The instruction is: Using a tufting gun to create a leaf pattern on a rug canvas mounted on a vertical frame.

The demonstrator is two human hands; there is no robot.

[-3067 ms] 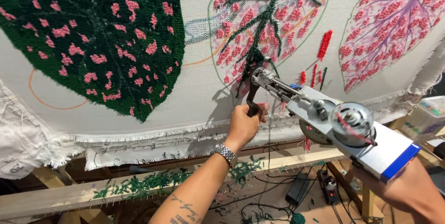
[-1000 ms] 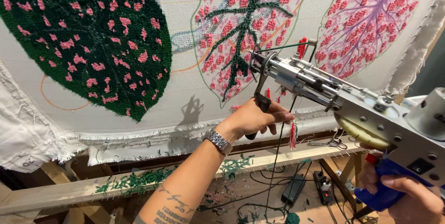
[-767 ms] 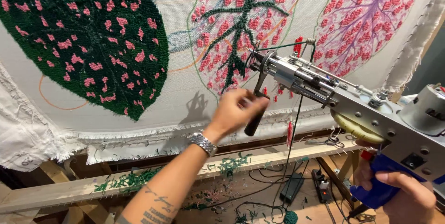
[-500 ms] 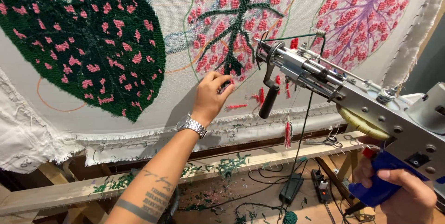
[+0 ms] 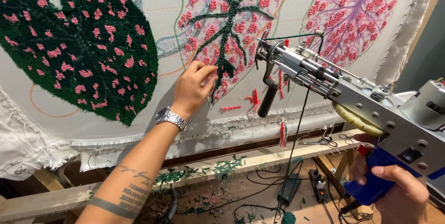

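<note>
Tufting gun (image 5: 352, 99) is what I have in my right hand (image 5: 394, 191), low at the right edge of the view: my fingers are wrapped tight around its blue grip, and the silver body runs up and left from there, ending in a needle tip that points at the stretched cloth (image 5: 162, 29) without my being able to tell if it touches. A black front handle (image 5: 268, 99) hangs down from the gun's nose, free of either hand. Dark green yarn (image 5: 296, 131) loops through the eyelet on top and drops toward the floor. My left hand (image 5: 194, 87), with a metal wristwatch (image 5: 170, 118) on the wrist, holds nothing; its fingers are loosely bent and the tips press on the cloth at the lower edge of the pink leaf with green veins (image 5: 227, 24). Further left sits the dark green leaf with pink dots (image 5: 88, 43), and to the right a purple-veined leaf (image 5: 357, 10). A few loose red stitches (image 5: 252, 99) show just right of my left hand. Below the cloth's frayed edge runs the wooden frame rail (image 5: 259, 159), strewn with green yarn scraps, and cables and a power strip (image 5: 320, 184) lie on the floor.
</note>
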